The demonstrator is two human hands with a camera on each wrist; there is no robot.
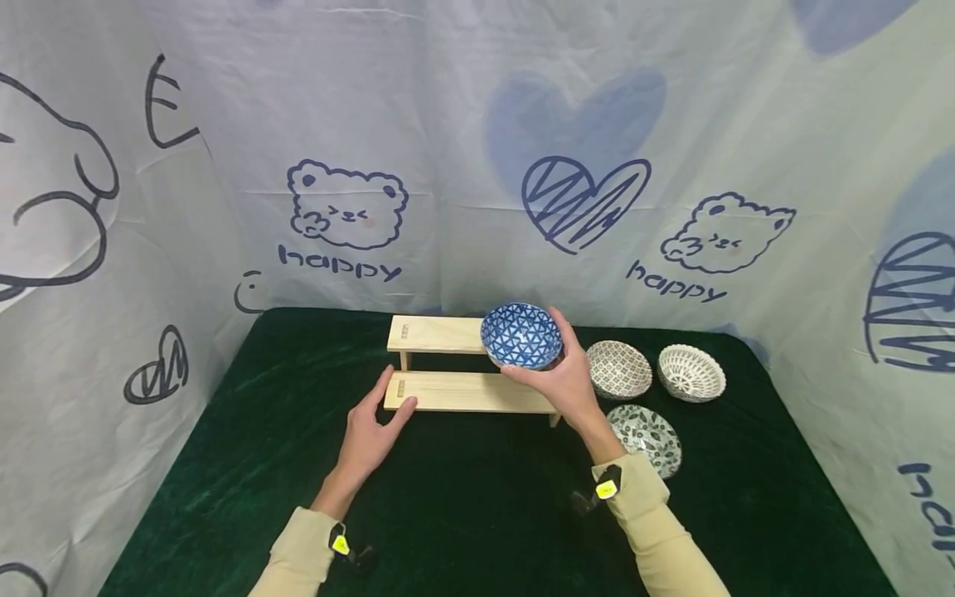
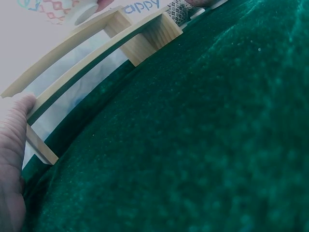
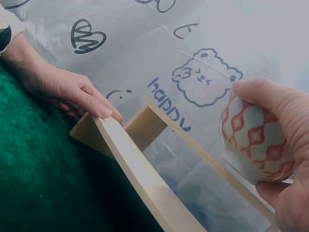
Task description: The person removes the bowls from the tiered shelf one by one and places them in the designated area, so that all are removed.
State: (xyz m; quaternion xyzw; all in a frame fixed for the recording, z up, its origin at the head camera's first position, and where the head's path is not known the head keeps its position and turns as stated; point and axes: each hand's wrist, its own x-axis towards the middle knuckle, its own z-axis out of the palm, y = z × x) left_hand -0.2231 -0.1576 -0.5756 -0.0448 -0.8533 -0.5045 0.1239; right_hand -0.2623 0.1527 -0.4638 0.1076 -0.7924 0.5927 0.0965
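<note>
A two-tier pale wooden stand (image 1: 470,392) rests on green cloth. My left hand (image 1: 367,435) grips the left end of its lower board, the thumb lying on the board in the right wrist view. With thumb and fingers my right hand (image 1: 570,383) holds a small bowl (image 1: 521,335) by its sides, over the right part of the upper board (image 1: 440,333). Blue triangles cover the bowl's inside, tipped towards the head camera; its outside (image 3: 256,137) is white with red diamond shapes. In the right wrist view the bowl appears raised off the stand.
Right of the stand are a brown-patterned bowl (image 1: 619,370), a ribbed whitish bowl (image 1: 691,374) and a dish with green leaves (image 1: 647,438), partly behind the right forearm. Printed white curtains (image 1: 462,149) enclose the green-covered table (image 1: 477,514) at the back and sides.
</note>
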